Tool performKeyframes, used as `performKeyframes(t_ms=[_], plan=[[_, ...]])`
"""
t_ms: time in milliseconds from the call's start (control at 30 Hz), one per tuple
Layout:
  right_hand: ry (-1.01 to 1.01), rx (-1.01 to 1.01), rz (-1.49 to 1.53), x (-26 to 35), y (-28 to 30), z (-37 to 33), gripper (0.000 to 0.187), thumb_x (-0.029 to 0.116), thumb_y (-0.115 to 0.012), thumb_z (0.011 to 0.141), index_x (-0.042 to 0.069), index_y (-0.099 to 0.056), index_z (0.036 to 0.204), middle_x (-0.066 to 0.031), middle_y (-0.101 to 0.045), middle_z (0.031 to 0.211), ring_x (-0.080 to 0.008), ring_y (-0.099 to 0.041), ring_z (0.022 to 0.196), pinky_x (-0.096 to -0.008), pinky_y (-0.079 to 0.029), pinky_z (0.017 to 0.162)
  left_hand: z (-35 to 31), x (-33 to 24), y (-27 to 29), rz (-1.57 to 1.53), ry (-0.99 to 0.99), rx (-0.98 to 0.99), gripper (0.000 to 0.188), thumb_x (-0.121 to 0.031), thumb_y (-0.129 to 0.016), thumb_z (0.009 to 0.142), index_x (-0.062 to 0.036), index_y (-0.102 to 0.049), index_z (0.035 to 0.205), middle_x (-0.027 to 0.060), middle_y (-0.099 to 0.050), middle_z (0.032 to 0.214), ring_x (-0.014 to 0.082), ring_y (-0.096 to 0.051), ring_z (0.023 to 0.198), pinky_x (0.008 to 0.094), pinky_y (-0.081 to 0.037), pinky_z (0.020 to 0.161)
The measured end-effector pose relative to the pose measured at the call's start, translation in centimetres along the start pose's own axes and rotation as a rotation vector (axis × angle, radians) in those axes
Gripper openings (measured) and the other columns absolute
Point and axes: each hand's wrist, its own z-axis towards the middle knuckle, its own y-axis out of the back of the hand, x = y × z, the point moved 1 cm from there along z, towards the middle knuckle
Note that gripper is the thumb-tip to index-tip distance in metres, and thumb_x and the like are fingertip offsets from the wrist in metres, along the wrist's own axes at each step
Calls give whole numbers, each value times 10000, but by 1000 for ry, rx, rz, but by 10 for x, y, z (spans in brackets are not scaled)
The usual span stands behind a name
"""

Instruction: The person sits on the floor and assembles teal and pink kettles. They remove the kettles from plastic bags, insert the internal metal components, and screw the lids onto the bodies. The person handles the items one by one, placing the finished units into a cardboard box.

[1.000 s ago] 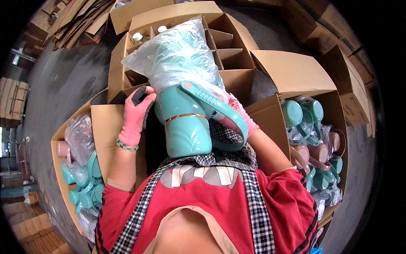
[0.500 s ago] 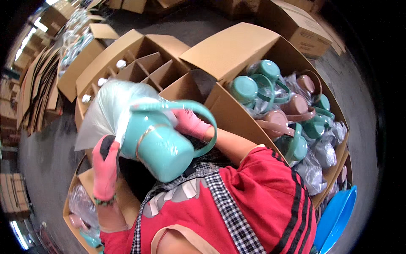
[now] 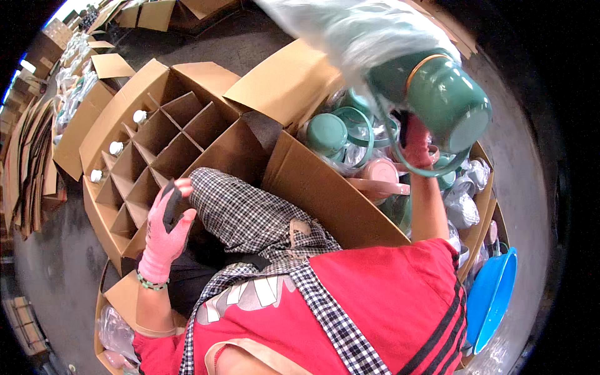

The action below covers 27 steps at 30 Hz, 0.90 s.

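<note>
While our right hand (image 3: 417, 147) is clamped on the green jug (image 3: 453, 103), raised well to the right of the divided box (image 3: 240, 150) with a clear plastic bag (image 3: 375, 34) over its far end, we cannot tell whether it grips handle or body. Our left hand (image 3: 164, 228) is well apart from it, thumb and fingers parted and holding nothing, near the divided box's closest side. Just right of the divided box we have a packed box (image 3: 325, 197) of other jugs (image 3: 326, 133), and farther right a blue basin (image 3: 494, 303).
</note>
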Motion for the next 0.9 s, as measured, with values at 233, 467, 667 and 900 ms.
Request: performKeyframes(t_ms=[233,467,667,900], plan=[[-358,-158,81,-90,78,43,279,88,-597,714,-10,-551,971,-63,-582,935,-169,-554,780,-281,-441,686,-27,48,-16,-98,235,102,223,-89,-551,743,21,-532,936,122,-549,997,230,-510,944,308,-387,834],[-473,187,-240,-150,83,85,363,205,-453,811,47,-442,1137,-89,-499,1106,-213,-487,995,-318,-379,852,-17,60,-30,-31,288,145,243,-95,-564,726,7,-529,943,144,-551,977,280,-521,927,331,-402,823],[-599,94,-1059,-199,25,107,223,107,-446,770,75,-575,950,-131,-580,916,-257,-559,870,-335,-434,749,-27,67,-39,68,303,167,254,-111,-567,723,3,-527,946,153,-544,984,302,-510,942,343,-401,830],[129,640,-1675,-262,64,77,207,99,-411,798,7,-596,786,-204,-581,811,-301,-567,775,-408,-443,677,-66,72,-23,42,513,100,270,-181,-560,744,-2,-511,939,148,-525,952,296,-508,923,327,-397,818]])
